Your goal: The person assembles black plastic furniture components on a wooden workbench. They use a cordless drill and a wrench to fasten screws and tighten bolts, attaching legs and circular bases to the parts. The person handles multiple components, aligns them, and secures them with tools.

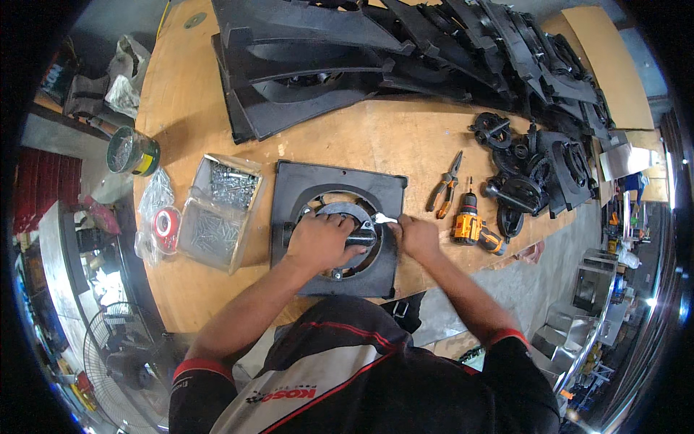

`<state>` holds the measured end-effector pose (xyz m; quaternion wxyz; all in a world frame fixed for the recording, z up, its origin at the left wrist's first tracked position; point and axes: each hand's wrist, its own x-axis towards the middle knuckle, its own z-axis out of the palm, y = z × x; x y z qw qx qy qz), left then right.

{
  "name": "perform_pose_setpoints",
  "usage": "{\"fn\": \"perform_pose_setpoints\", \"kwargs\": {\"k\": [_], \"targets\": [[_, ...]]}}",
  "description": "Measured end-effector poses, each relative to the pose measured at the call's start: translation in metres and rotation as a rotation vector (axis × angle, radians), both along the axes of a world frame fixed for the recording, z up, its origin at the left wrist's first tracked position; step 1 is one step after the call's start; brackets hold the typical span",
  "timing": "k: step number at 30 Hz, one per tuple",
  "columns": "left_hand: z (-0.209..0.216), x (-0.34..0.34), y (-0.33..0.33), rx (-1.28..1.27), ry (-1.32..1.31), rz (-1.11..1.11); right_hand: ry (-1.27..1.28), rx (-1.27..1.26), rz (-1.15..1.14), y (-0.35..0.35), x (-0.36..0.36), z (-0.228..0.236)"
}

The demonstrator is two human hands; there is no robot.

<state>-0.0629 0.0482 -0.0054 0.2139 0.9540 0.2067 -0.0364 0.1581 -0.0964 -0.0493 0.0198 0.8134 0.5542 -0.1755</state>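
A square black panel (289,181) with a large round opening lies flat on the table in front of me. Across the opening sits a black ring-shaped fitting with a cylindrical body (363,236). My left hand (319,240) is closed over this fitting, the thumb along the cylinder's near side and the fingers across its top. In my right hand (418,239), the fingers are closed round a small silver wrench (387,218). The wrench's head reaches the right rim of the opening. Whatever fastener it meets is too small to make out.
Right of the panel lie pliers (444,189) and an orange cordless drill (471,226), with black ring fittings (515,192) beyond. On the left stand a divided box of screws (217,213), red tape (166,223) and a tub (132,152). Black panels (311,58) are stacked at the back.
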Motion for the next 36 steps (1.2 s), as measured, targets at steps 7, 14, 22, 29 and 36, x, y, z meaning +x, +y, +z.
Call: {"fn": "perform_pose_setpoints", "kwargs": {"k": [7, 14, 22, 29, 36], "targets": [[0.002, 0.002, 0.0, 0.054, 0.029, -0.017, 0.276, 0.17, -0.429, -0.018, -0.044, -0.006], [-0.003, 0.003, 0.0, -0.022, 0.037, -0.008, 0.156, 0.079, -0.018, 0.013, 0.022, 0.035], [-0.006, 0.003, 0.002, 0.02, 0.032, -0.039, 0.091, -0.171, 0.606, 0.096, 0.068, 0.051], [-0.006, 0.001, 0.004, 0.053, -0.015, -0.063, 0.172, -0.292, 0.618, 0.11, 0.064, 0.057], [-0.01, 0.002, 0.002, 0.036, -0.019, -0.069, 0.141, -0.378, 0.523, 0.083, 0.056, 0.051]]}}
